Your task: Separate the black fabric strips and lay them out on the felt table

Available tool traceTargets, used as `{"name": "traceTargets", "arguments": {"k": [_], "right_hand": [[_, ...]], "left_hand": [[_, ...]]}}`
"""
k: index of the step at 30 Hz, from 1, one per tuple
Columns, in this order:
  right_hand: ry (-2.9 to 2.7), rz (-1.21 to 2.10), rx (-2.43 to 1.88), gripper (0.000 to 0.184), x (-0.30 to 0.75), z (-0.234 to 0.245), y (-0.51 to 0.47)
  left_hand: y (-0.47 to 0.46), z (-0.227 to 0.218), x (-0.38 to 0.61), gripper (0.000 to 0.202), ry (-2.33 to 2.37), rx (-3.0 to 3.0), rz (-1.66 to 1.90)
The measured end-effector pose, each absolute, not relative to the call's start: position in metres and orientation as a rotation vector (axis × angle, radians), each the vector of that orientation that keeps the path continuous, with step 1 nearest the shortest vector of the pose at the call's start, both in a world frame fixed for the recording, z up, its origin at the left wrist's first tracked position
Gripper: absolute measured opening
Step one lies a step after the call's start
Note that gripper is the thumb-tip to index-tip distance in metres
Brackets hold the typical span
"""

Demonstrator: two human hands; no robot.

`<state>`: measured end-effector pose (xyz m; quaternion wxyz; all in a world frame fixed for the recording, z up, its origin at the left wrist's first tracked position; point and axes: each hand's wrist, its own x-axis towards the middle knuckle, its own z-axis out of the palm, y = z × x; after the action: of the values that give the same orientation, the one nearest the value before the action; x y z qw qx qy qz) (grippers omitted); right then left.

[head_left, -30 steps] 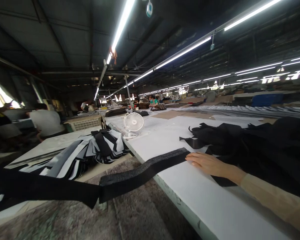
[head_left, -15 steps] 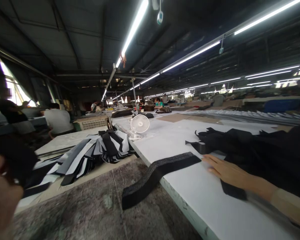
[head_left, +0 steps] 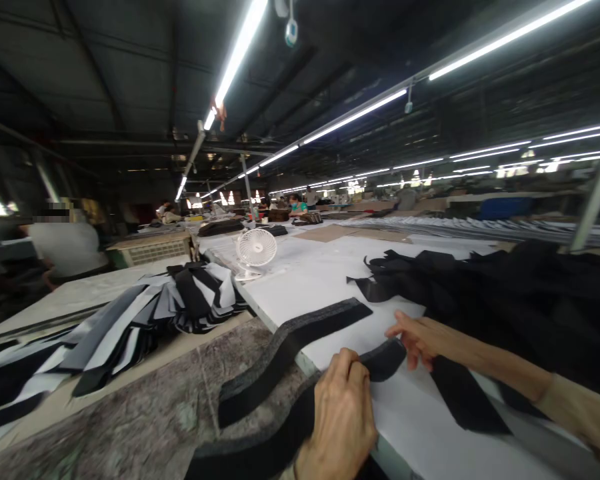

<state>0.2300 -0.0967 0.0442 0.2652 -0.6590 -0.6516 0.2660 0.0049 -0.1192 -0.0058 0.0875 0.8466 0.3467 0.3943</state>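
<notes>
My left hand (head_left: 341,417) is closed around a long black fabric strip (head_left: 380,360), holding it at the near edge of the white table (head_left: 305,280). My right hand (head_left: 416,337) rests at the far end of that strip, fingers curled on the cloth. A second thick black strip (head_left: 285,343) lies just beyond, draped over the table edge and hanging down. A large heap of black fabric pieces (head_left: 480,287) sits to the right of my right hand. A flat black piece (head_left: 463,397) lies under my right forearm.
A small white fan (head_left: 255,250) stands further along the table. A fanned pile of black, grey and white strips (head_left: 155,310) lies on a lower table to the left. A person in a white shirt (head_left: 65,247) sits at the far left; other workers are far back.
My left hand came in from the far left with a black strip and laid it on the table edge. My right hand shifted from the first strip onto the new one.
</notes>
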Motion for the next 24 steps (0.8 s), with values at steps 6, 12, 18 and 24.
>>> {"name": "traceTargets", "arguments": {"k": [6, 12, 18, 24], "right_hand": [[-1.816, 1.100, -1.596, 0.049, 0.221, 0.054, -0.115], [-1.964, 1.093, -1.466, 0.047, 0.228, 0.039, -0.104], [-2.010, 0.905, -1.486, 0.041, 0.250, 0.030, -0.096], [-2.137, 0.402, -1.647, 0.025, 0.271, 0.035, -0.096]], "left_hand": [[-0.123, -0.014, 0.014, 0.024, 0.982, 2.700, 1.017], [-0.100, 0.002, 0.018, 0.022, 1.068, 2.612, 1.067], [-0.070, 0.009, 0.050, 0.020, 1.024, 2.593, 0.616], [-0.063, 0.006, 0.063, 0.025, 1.014, 2.735, 0.582]]}}
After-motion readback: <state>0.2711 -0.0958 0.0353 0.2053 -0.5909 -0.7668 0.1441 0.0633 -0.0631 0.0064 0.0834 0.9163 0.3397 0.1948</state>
